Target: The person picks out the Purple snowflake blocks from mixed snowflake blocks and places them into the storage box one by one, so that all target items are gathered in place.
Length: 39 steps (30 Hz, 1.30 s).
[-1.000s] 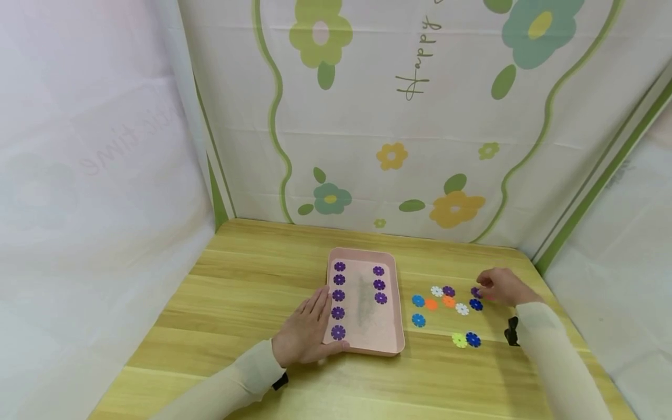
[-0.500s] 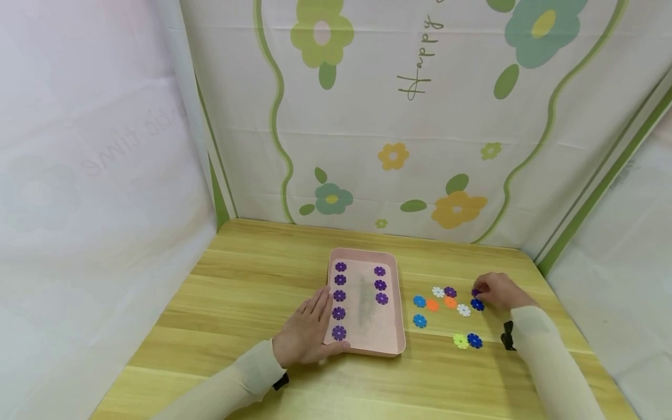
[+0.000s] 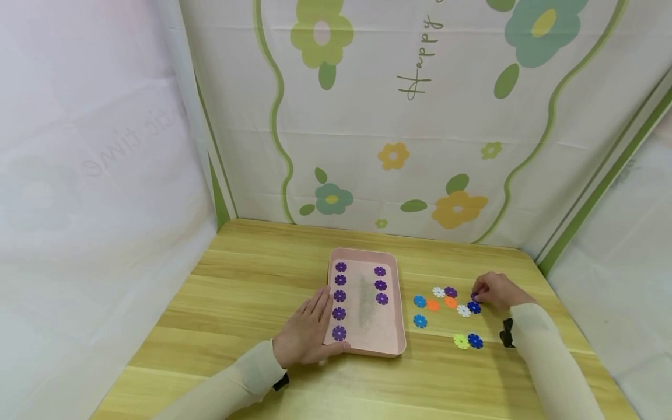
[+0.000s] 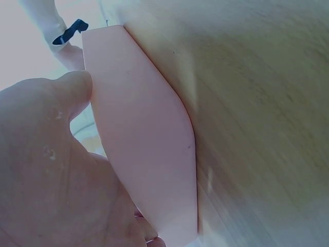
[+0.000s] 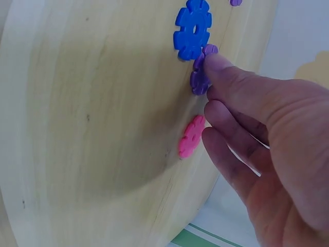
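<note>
My left hand [image 3: 304,329] rests along the near left corner of a pink tray [image 3: 362,350], fingers straight against its side and thumb over the near rim. In the left wrist view the tray's outer wall [image 4: 149,118] fills the middle. Inside the tray, purple notched discs stand in two columns, such as the purple disc [image 3: 339,333] nearest the left hand. At the right, my right hand [image 3: 496,290] pinches a purple snowflake disc [image 5: 199,77] between thumb and fingertips. Right beside it is a blue disc [image 5: 193,30]; a pink disc [image 5: 192,136] lies under the other fingers.
Between tray and right hand several loose discs lie on the wooden table [image 3: 252,280]: light blue discs [image 3: 420,321], orange discs [image 3: 433,305], white discs [image 3: 464,311], a purple disc [image 3: 450,292]. Nearer are a yellow disc [image 3: 461,341] and a blue disc [image 3: 475,340]. Fabric walls enclose the table.
My right hand has moved slightly left and closed its fingertips on the purple disc. The blue disc beside it has shifted a little toward the white one. The left hand stays still.
</note>
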Each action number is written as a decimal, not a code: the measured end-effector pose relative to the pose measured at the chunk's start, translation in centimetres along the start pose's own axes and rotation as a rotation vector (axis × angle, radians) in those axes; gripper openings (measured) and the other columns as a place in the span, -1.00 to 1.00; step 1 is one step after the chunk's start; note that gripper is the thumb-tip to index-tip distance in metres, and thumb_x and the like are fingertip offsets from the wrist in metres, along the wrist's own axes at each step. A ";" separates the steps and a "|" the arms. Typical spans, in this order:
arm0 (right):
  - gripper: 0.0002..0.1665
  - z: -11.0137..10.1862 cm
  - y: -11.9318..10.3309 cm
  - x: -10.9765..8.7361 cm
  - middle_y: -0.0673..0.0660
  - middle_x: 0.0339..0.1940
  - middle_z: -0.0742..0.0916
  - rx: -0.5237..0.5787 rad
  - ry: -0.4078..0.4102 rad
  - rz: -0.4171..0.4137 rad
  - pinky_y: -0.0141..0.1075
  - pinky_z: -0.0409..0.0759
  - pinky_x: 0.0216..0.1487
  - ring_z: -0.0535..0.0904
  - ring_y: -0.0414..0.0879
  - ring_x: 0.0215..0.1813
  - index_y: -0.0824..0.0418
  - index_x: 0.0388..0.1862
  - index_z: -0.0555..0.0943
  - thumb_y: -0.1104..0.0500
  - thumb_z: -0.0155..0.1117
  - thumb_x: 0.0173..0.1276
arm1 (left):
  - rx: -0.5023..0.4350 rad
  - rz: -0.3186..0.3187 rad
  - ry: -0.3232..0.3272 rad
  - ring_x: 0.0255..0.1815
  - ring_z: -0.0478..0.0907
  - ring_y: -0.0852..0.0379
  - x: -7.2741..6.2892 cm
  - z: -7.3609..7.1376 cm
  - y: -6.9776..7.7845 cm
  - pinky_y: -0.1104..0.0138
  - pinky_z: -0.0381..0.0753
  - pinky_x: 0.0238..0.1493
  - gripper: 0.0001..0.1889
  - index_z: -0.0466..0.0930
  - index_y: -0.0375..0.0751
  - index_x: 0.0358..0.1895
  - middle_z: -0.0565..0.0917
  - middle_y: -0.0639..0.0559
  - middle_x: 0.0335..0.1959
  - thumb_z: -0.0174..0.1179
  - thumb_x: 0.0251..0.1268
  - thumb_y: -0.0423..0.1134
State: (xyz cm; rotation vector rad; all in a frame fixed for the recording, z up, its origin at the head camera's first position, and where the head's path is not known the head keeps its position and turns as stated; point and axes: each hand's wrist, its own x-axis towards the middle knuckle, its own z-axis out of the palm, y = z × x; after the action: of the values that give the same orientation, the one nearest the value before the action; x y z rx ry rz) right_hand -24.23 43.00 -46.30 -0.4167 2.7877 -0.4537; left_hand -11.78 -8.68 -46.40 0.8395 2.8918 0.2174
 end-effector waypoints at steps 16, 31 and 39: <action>-0.88 -0.5 0.1 -0.8 0.10 -0.25 0.81 0.001 -0.017 -0.008 -0.15 0.72 -0.16 0.65 -0.12 -0.23 0.29 -0.17 0.77 0.30 0.51 0.34 | -0.004 0.005 0.008 0.76 0.04 -0.28 0.1 -0.1 0.0 -0.07 0.22 0.70 0.14 0.05 -0.47 0.66 0.01 -0.37 0.74 -0.04 0.46 0.51; -0.84 -0.3 0.0 -1.2 0.09 -0.24 0.81 0.058 -0.033 0.039 -0.19 0.67 -0.17 0.63 -0.10 -0.23 0.30 -0.20 0.72 0.29 0.55 0.31 | -0.004 0.007 0.005 0.76 0.04 -0.27 0.0 0.0 0.0 -0.08 0.22 0.70 0.15 0.04 -0.47 0.66 0.01 -0.37 0.74 -0.05 0.45 0.53; -0.95 -1.0 -0.2 -1.2 0.09 -0.27 0.81 0.064 -0.005 -0.014 -0.37 0.58 -0.29 0.62 -0.14 -0.28 0.25 -0.28 0.71 0.35 0.43 0.39 | 0.006 0.003 0.001 0.76 0.04 -0.26 0.0 0.0 0.0 -0.07 0.22 0.70 0.14 0.05 -0.46 0.66 0.02 -0.36 0.74 -0.06 0.45 0.53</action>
State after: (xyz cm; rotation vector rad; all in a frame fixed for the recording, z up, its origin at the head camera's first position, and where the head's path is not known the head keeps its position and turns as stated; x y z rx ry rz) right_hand -23.43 43.46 -45.07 -0.4225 2.7590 -0.5426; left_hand -11.75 -8.67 -46.41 0.8450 2.8939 0.2095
